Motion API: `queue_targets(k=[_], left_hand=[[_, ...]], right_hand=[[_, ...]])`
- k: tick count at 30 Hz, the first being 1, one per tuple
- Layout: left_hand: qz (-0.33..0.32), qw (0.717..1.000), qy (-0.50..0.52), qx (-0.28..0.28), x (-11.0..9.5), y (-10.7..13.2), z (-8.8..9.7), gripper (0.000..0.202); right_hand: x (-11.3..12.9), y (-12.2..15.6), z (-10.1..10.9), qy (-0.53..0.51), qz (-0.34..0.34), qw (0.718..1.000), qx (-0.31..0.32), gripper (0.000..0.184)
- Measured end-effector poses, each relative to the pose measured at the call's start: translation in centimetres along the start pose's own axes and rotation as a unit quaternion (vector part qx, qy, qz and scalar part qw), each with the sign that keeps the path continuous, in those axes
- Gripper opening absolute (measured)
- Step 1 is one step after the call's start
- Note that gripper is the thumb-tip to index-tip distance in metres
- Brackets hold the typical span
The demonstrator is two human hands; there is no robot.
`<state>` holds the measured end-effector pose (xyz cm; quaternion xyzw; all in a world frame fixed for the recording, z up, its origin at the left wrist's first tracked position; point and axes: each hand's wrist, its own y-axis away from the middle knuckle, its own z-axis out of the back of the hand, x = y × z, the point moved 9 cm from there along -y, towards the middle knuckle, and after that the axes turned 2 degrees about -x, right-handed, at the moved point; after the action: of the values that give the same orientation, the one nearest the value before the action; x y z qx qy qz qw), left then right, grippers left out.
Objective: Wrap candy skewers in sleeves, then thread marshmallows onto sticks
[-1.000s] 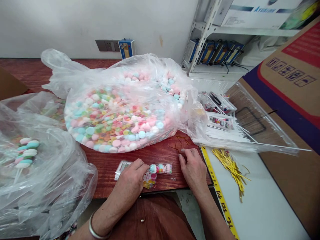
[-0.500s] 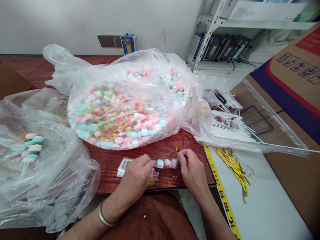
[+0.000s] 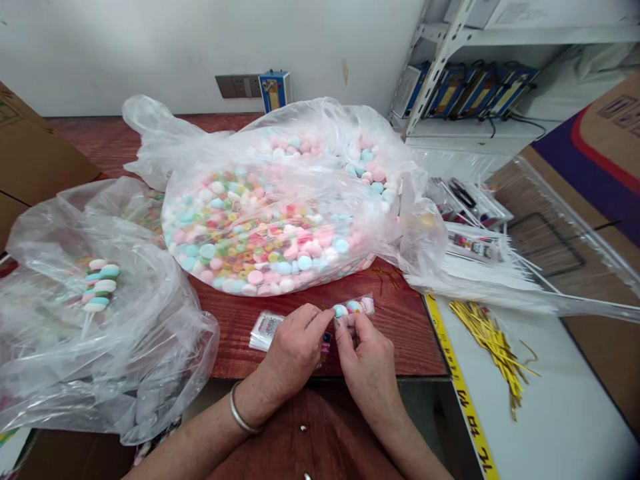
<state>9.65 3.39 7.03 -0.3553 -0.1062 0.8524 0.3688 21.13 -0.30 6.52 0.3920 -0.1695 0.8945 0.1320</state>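
Observation:
A small clear packet with a row of pastel candies [image 3: 354, 307] lies at the near edge of the red wooden table [image 3: 400, 333]. My left hand [image 3: 295, 350] is closed, its fingers pinching the packet's near end. My right hand [image 3: 367, 363] is closed too, its fingertips pinched at the same end right beside the left; what they hold there is too small to make out. A stack of printed flat packets [image 3: 266, 328] lies just left of my left hand. A big clear bag of pastel candies [image 3: 280, 220] fills the table beyond.
A clear bag with finished candy sticks [image 3: 100, 287] sits at the left. Gold twist ties [image 3: 493, 343] lie on a white surface at the right, white sticks [image 3: 490, 263] behind them. Cardboard boxes [image 3: 590, 180] stand at far right and far left. A metal shelf is at the back.
My right hand picked up something near the loose ties on the table and moved left to the packet's end, meeting my left hand. The packet's far end lifted slightly.

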Motion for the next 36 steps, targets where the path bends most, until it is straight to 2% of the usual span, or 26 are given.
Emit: queue_targets(k=[2, 3, 4, 5, 6, 8, 9, 10, 11, 12, 13, 14, 15, 18, 19, 20, 21, 23, 24, 27, 29, 31, 33, 36], left_hand=[[0.056, 0.996, 0.065, -0.033, 0.9, -0.4, 0.3, 0.024], [0.106, 0.987, 0.112, -0.049, 1.7, -0.6, 0.3, 0.022], [0.169, 0.968, 0.174, -0.063, 2.6, -0.6, 0.0, 0.018], [0.237, 0.936, 0.25, -0.074, 3.5, -0.5, -0.6, 0.014], [0.302, 0.889, 0.335, -0.081, 4.2, -0.2, -1.5, 0.011], [0.394, 0.767, 0.498, -0.09, 4.6, 0.3, -3.6, 0.014], [0.416, 0.708, 0.563, -0.09, 4.3, 0.4, -4.5, 0.019], [0.427, 0.661, 0.611, -0.089, 3.9, 0.4, -5.2, 0.024], [0.432, 0.629, 0.641, -0.083, 3.5, 0.3, -5.7, 0.028], [0.433, 0.613, 0.657, -0.073, 3.2, 0.3, -6.0, 0.031], [0.429, 0.614, 0.66, -0.066, 3.1, 0.2, -6.0, 0.032], [0.418, 0.637, 0.645, -0.059, 3.1, 0.1, -5.8, 0.031], [0.398, 0.684, 0.609, -0.053, 3.2, 0.0, -5.3, 0.029], [0.264, 0.882, 0.387, -0.048, 3.1, -0.8, -2.6, 0.021], [0.21, 0.927, 0.308, -0.044, 2.6, -1.0, -1.9, 0.021], [0.167, 0.953, 0.249, -0.041, 2.1, -1.1, -1.5, 0.023], [0.143, 0.965, 0.218, -0.042, 1.8, -1.2, -1.3, 0.024], [0.157, 0.958, 0.236, -0.041, 2.0, -1.1, -1.4, 0.023], [0.186, 0.941, 0.279, -0.038, 2.3, -1.0, -1.7, 0.022], [0.28, 0.858, 0.431, -0.01, 3.0, -0.8, -3.4, 0.024], [0.306, 0.826, 0.474, -0.011, 3.1, -0.8, -3.9, 0.026], [0.302, 0.832, 0.464, -0.033, 3.2, -0.9, -3.4, 0.024], [0.285, 0.851, 0.438, -0.051, 3.1, -1.0, -2.8, 0.023], [0.268, 0.868, 0.412, -0.063, 2.8, -0.9, -2.5, 0.023]], right_hand=[[0.4, 0.1, 0.0, 0.017, 0.022, 0.999, -0.03, 0.022], [0.6, 0.2, 0.1, 0.024, 0.034, 0.998, -0.051, 0.021], [0.8, 0.2, 0.1, 0.029, 0.045, 0.996, -0.071, 0.021], [0.9, 0.2, 0.1, 0.03, 0.051, 0.994, -0.088, 0.021], [0.9, 0.2, 0.0, 0.026, 0.051, 0.994, -0.098, 0.021], [0.5, -0.1, -0.3, -0.001, 0.03, 0.995, -0.099, 0.019], [0.1, -0.3, -0.4, -0.027, 0.008, 0.995, -0.095, 0.017], [-0.3, -0.5, -0.5, -0.056, -0.015, 0.994, -0.09, 0.014], [-0.7, -0.6, -0.5, -0.083, -0.035, 0.992, -0.086, 0.014], [-0.9, -0.7, -0.5, -0.101, -0.045, 0.991, -0.078, 0.017], [-0.9, -0.9, -0.4, -0.105, -0.043, 0.991, -0.068, 0.017], [-0.7, -1.0, -0.3, -0.092, -0.027, 0.994, -0.06, 0.015], [-0.4, -1.0, -0.1, -0.063, -0.001, 0.996, -0.056, 0.014], [0.8, -0.7, 0.7, 0.049, 0.09, 0.991, -0.08, 0.027], [1.2, -0.5, 0.9, 0.073, 0.113, 0.987, -0.089, 0.027], [1.4, -0.3, 0.9, 0.08, 0.128, 0.984, -0.092, 0.026], [1.5, -0.3, 0.9, 0.069, 0.132, 0.985, -0.088, 0.024], [1.1, -0.4, 0.7, -0.01, 0.09, 0.994, -0.06, 0.021], [0.6, -0.5, 0.4, -0.068, 0.053, 0.996, -0.037, 0.021], [0.0, -0.7, -0.3, -0.216, -0.043, 0.975, 0.024, 0.022], [0.2, -0.7, -0.2, -0.229, -0.057, 0.971, 0.031, 0.02], [0.3, -0.6, 0.3, -0.182, -0.055, 0.982, 0.014, 0.018], [0.2, -0.5, 0.6, -0.13, -0.052, 0.99, -0.01, 0.021], [-0.2, -0.4, 0.6, -0.134, -0.059, 0.989, -0.033, 0.02]])
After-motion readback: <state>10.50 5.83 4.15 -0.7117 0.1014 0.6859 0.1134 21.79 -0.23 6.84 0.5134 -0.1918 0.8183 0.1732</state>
